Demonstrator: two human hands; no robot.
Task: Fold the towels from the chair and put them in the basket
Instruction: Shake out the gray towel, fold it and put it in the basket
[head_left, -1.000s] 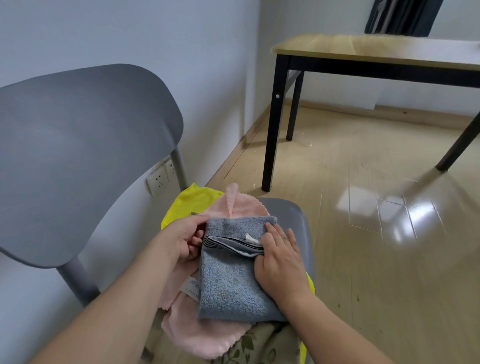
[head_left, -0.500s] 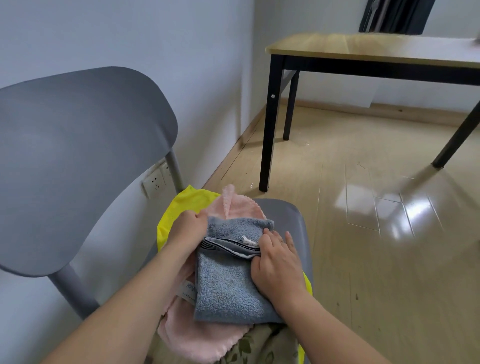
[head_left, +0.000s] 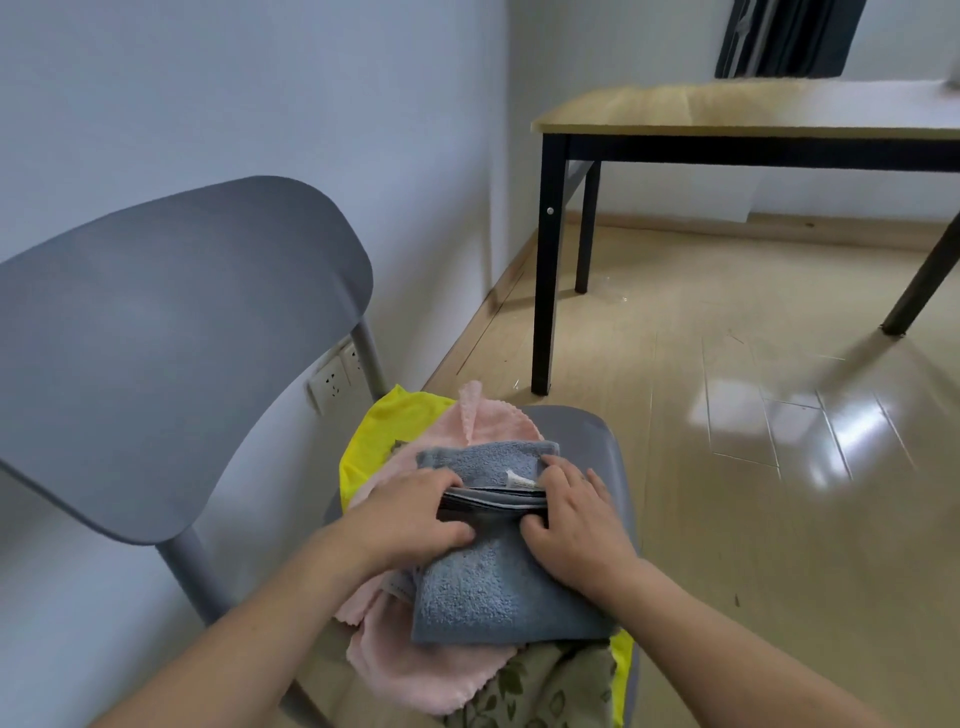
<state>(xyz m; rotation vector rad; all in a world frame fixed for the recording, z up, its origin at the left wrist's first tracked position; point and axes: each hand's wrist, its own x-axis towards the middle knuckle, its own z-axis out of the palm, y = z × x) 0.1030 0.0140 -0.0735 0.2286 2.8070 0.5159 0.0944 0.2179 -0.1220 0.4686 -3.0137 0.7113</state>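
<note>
A grey-blue towel (head_left: 488, 592) lies partly folded on top of a pile on the grey chair (head_left: 171, 353). My left hand (head_left: 410, 514) pinches its striped hem on the left side. My right hand (head_left: 576, 525) grips the same hem on the right. Under it lie a pink towel (head_left: 415, 670), a yellow towel (head_left: 384, 431) and a floral-patterned cloth (head_left: 550, 691). No basket is in view.
A wood-topped table with black legs (head_left: 727, 119) stands ahead to the right over shiny wooden floor (head_left: 753, 467). A white wall with a socket (head_left: 332, 382) runs along the left behind the chair. A dark curtain (head_left: 784, 36) hangs in the far corner.
My left hand has come from the towel's left edge onto its top, taking the striped hem. My right hand has curled over the hem too. The camera has dipped slightly.
</note>
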